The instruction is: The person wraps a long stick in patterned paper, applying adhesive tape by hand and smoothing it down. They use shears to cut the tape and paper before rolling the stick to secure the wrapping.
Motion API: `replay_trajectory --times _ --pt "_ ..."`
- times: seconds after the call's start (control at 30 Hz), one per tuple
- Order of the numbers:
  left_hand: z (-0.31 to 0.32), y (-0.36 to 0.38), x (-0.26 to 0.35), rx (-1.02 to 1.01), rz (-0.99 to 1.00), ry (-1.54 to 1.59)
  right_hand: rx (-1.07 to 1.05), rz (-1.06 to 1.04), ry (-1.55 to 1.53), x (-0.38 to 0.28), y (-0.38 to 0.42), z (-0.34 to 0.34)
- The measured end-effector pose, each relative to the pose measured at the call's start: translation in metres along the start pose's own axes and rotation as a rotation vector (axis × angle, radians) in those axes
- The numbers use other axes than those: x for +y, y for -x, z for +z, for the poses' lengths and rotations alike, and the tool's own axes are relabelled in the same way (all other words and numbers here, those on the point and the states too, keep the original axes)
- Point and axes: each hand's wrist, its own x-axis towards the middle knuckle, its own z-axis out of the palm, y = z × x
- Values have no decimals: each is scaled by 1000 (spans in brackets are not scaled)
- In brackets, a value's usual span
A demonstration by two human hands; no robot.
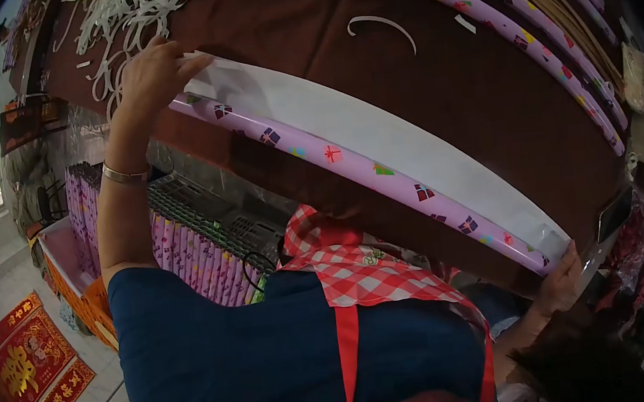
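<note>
A long roll of purple gift-wrapping paper [362, 166], printed with small colourful presents, lies across the brown-covered table, partly unrolled so that its white underside [377, 127] shows along the far side. My left hand [153, 73] is closed at the roll's left end, with thumb and fingers at the white edge. At the opposite end, my right hand [563, 281] grips the roll and the paper's corner, its fingers partly hidden. A clear patch [551, 242] shows on the paper beside the right hand. White strips [133, 8] lie in a tangle just beyond my left hand.
More purple rolls [467, 6] lie along the table's [475, 80] far side beside brown cardboard lengths [554, 4]. A curled white strip [381, 21] rests mid-table. Left of my body, an orange crate [69, 281] and many upright purple rolls [193, 251] stand below table level. A phone-like dark object [615, 214] is at right.
</note>
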Motion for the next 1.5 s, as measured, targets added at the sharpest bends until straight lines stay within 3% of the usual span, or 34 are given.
replay_trajectory --times 0.3,0.4,0.47,0.67,0.77,1.5 --pt "17 -2 -23 39 -20 -90 -2 -20 -58 0 0 0" --pt "23 -4 -33 -18 191 -157 -6 -24 -6 -8 0 -4" --pt "17 0 -18 60 26 -107 -14 -18 0 -7 0 -4" --pt "16 1 -18 224 78 -201 5 -61 -47 -1 0 1" --pt "7 2 -5 185 -56 -234 8 -85 -36 8 -2 1" --pt "20 -2 -12 197 -52 -276 -10 -114 2 -4 -3 -4"
